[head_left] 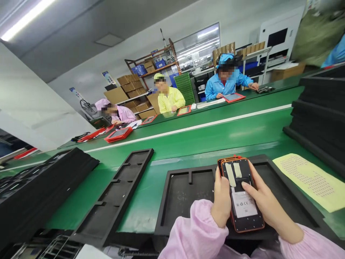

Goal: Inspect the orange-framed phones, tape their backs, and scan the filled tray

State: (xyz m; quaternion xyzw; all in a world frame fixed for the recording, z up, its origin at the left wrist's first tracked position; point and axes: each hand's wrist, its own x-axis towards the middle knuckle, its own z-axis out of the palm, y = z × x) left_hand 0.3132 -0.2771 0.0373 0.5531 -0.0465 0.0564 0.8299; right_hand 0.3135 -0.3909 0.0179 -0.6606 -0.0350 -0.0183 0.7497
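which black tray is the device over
The wide tray directly under the device held by left hand and right hand; the narrow tray lies apart, to its left.

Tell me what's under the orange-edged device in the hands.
A black foam tray with shallow recesses lies beneath the device, on the green bench. The left hand and right hand grip the device; they cover the tray's middle, so that part is hidden.

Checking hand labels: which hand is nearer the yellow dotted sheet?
Right. The right hand holds the device on the side facing the yellow sheet, without touching the sheet. The left hand grips the device's opposite edge, farther off.
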